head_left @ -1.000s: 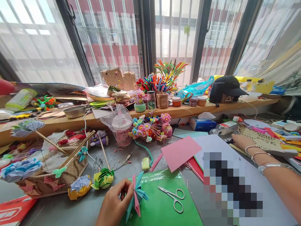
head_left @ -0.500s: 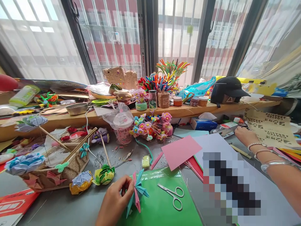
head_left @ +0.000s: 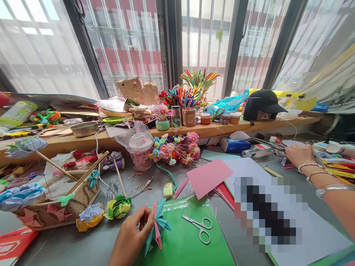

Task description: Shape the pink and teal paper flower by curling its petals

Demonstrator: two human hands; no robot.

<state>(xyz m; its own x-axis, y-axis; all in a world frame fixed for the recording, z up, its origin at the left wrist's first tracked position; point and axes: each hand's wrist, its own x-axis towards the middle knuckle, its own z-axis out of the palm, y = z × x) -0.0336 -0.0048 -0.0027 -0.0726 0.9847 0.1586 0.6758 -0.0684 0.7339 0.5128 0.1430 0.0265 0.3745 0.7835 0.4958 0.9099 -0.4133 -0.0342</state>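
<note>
My left hand [head_left: 132, 233] pinches a folded paper flower [head_left: 157, 226] of teal and pink pleats, held upright over the green sheet [head_left: 191, 247] near the front edge. Small scissors [head_left: 200, 225] lie shut on that sheet just right of the flower. My right hand [head_left: 298, 153], with bracelets on the wrist, reaches far right among a pile of papers and small items near a plastic bottle [head_left: 256, 150]; its fingers are hidden, so what it touches is unclear.
A pink paper [head_left: 209, 176] and white sheets [head_left: 249, 170] lie mid-table. Paper flowers on sticks and a woven basket [head_left: 80, 199] crowd the left. A covered cup [head_left: 141, 150], a pipe-cleaner bouquet [head_left: 177, 147], a tissue box [head_left: 234, 144] and a black cap [head_left: 263, 105] stand by the wooden ledge.
My right hand lifted a yellowish printed sheet, which is now out of sight, and moved farther right. The left hand kept holding the paper flower.
</note>
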